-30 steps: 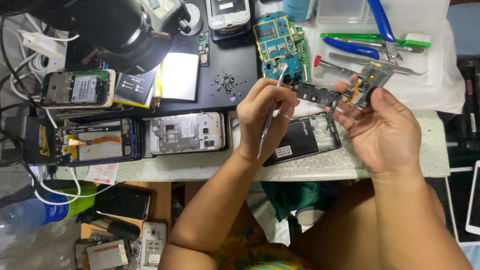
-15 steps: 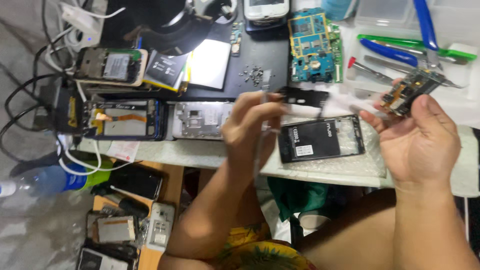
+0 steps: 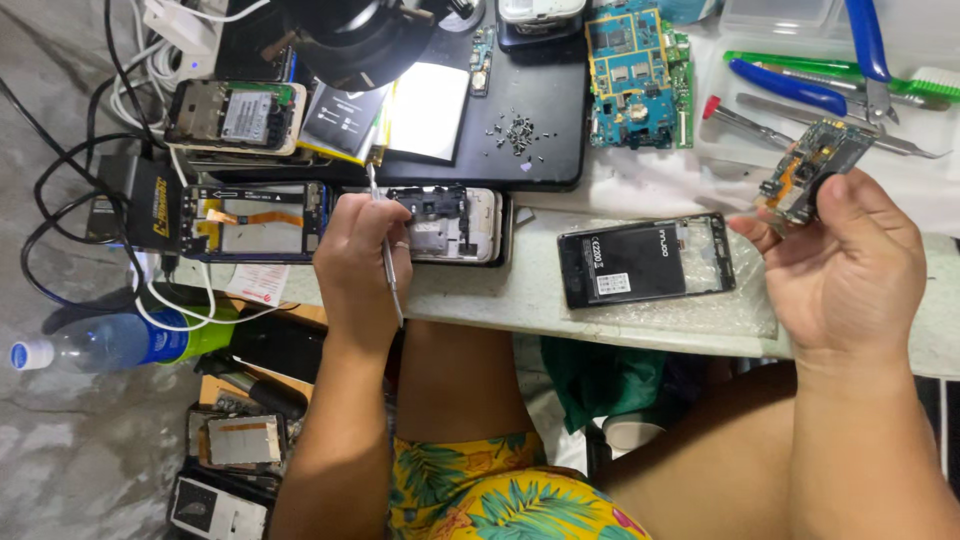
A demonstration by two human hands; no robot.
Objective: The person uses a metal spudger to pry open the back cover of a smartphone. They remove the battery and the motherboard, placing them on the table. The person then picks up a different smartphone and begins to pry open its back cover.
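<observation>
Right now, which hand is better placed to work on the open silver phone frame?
Left, I'd judge. The left hand holds tweezers right at the silver phone frame; the right hand is off to the side, holding a small circuit board.

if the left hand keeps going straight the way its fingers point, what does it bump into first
Most likely the silver phone frame lying open on the table: the left hand, holding tweezers, points up-screen and already sits at that frame's edge. Depth is unclear, so it may be hovering just above it.
</observation>
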